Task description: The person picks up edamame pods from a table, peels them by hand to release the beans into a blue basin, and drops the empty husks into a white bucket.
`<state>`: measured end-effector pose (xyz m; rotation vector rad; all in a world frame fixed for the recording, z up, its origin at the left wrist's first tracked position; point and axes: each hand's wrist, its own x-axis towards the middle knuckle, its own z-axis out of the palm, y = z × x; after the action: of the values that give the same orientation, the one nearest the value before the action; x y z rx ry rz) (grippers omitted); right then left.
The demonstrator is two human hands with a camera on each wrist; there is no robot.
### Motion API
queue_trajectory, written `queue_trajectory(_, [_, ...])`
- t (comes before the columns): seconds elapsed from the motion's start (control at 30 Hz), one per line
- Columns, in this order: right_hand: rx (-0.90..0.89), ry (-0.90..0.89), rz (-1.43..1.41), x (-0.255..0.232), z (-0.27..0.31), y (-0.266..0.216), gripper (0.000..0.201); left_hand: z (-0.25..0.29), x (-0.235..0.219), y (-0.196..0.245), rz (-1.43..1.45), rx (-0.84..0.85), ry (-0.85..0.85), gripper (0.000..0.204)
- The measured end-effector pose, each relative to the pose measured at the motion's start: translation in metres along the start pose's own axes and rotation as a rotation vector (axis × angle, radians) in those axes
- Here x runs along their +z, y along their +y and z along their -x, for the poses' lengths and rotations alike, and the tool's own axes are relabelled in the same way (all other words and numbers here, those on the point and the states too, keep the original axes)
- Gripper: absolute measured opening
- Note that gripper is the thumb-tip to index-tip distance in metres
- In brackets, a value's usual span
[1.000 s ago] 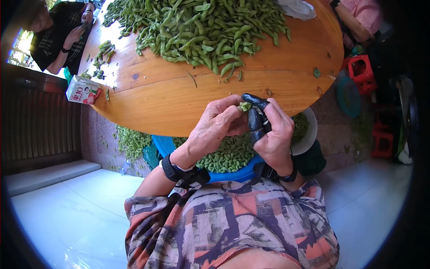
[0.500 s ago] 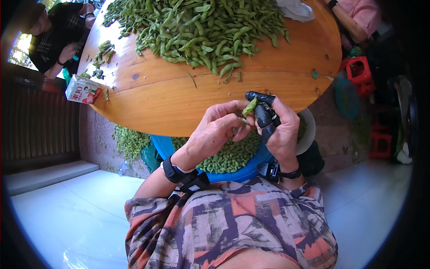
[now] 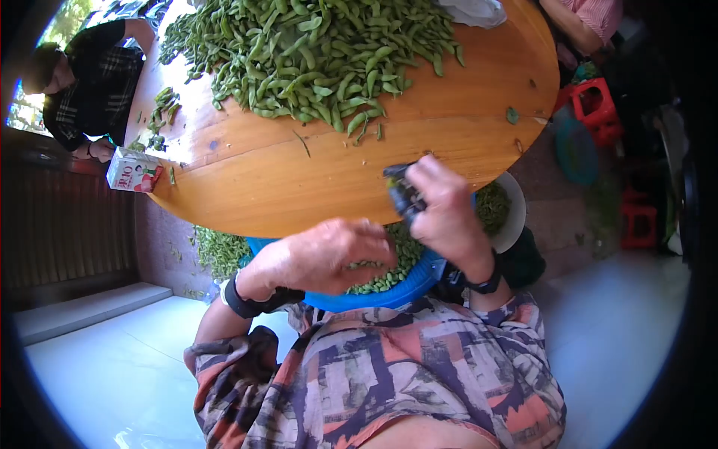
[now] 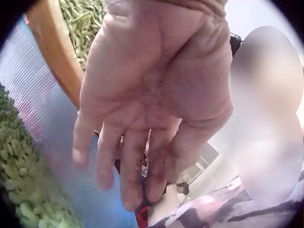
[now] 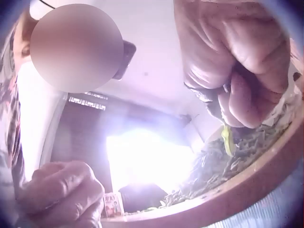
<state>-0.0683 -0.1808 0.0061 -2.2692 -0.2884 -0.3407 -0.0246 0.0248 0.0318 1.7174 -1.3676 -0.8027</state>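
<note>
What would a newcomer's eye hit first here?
The big heap of green pods on the wooden table, top centre of the head view. Then the black finger covers on the right hand, and the blue basin of shelled beans, partly hidden by the left hand.

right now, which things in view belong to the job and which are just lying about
Likely job things:
heap of green bean pods
yellow-green pod at the right hand
blue plastic basin of shelled green beans

Probably just lying about:
white and red carton
red plastic stools
</note>
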Motion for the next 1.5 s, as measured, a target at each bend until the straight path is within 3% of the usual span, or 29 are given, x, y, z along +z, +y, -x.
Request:
queue_trajectory(0.03, [-0.016,0.002,0.017,0.011,0.002,-0.005,0.026,-0.003,-0.010,0.006,0.011,-0.142,0.090,0.017])
queue_trajectory(0.13, [-0.085,-0.047,0.213,0.009,0.009,-0.009,0.024,-0.009,-0.030,0.001,-0.028,-0.340,0.423,0.017])
queue_trajectory(0.2, [-0.110,0.046,0.413,0.000,0.017,0.012,0.025,-0.002,-0.043,0.001,-0.139,-0.335,0.470,0.017])
queue_trajectory(0.3, [0.097,0.156,0.611,-0.044,0.023,0.053,0.019,0.014,-0.052,-0.004,-0.142,-0.373,0.566,0.016])
queue_trajectory(0.37, [0.309,0.302,0.731,-0.065,0.024,0.068,0.029,0.018,-0.052,-0.018,-0.228,-0.384,0.632,0.015])
queue_trajectory(0.4, [0.289,0.376,0.739,-0.069,0.019,0.062,0.031,0.018,-0.051,-0.025,-0.314,-0.397,0.695,0.015])
queue_trajectory(0.47, [0.076,0.344,0.629,-0.058,0.002,0.029,0.029,0.012,-0.052,-0.036,-0.471,-0.345,0.705,0.015])
queue_trajectory(0.5, [0.104,0.196,0.474,-0.045,-0.005,0.013,0.029,0.007,-0.055,-0.038,-0.566,-0.326,0.667,0.016])
queue_trajectory(0.6, [-0.150,0.005,0.204,0.008,-0.030,-0.006,0.028,0.002,-0.068,-0.040,-0.644,-0.326,0.618,0.017])
queue_trajectory(0.73, [-0.238,-0.077,0.250,0.026,-0.038,0.002,0.034,0.008,-0.075,-0.042,-0.663,-0.369,0.599,0.017])
queue_trajectory(0.77, [-0.139,-0.153,0.241,0.016,-0.034,0.005,0.036,0.012,-0.076,-0.046,-0.656,-0.369,0.605,0.017])
queue_trajectory(0.83, [-0.129,-0.048,0.280,0.001,-0.020,0.024,0.035,0.022,-0.076,-0.055,-0.629,-0.221,0.626,0.017])
queue_trajectory(1.0, [0.182,0.056,0.556,-0.053,0.000,0.030,0.031,0.035,-0.074,-0.055,-0.558,-0.273,0.563,0.021])
queue_trajectory(1.07, [0.087,0.108,0.446,-0.042,-0.006,0.015,0.028,0.029,-0.074,-0.055,-0.553,-0.258,0.553,0.023])
queue_trajectory(1.17, [-0.114,-0.019,0.181,0.000,-0.016,-0.001,0.028,0.013,-0.068,-0.049,-0.558,-0.311,0.480,0.026])
queue_trajectory(1.2, [-0.212,-0.023,0.096,0.011,-0.018,-0.003,0.027,0.005,-0.062,-0.044,-0.438,-0.210,0.428,0.028])
queue_trajectory(1.27, [-0.200,0.002,0.127,0.012,-0.020,0.003,0.027,-0.010,-0.050,-0.033,-0.236,-0.107,0.391,0.032])
queue_trajectory(1.3, [-0.185,0.029,0.161,0.010,-0.020,0.007,0.026,-0.015,-0.049,-0.030,-0.284,-0.052,0.424,0.033])
queue_trajectory(1.33, [-0.028,0.000,0.220,-0.004,-0.020,0.008,0.029,-0.017,-0.050,-0.029,-0.335,0.002,0.455,0.034])
queue_trajectory(1.4, [0.117,0.160,0.298,-0.018,-0.016,0.015,0.031,-0.018,-0.061,-0.037,-0.324,-0.015,0.526,0.032])
queue_trajectory(1.43, [0.078,0.252,0.290,-0.022,-0.015,0.015,0.032,-0.019,-0.068,-0.043,-0.309,-0.026,0.594,0.031])
queue_trajectory(1.5, [0.073,0.181,0.225,-0.018,-0.011,0.001,0.031,-0.025,-0.079,-0.052,-0.388,-0.143,0.617,0.022])
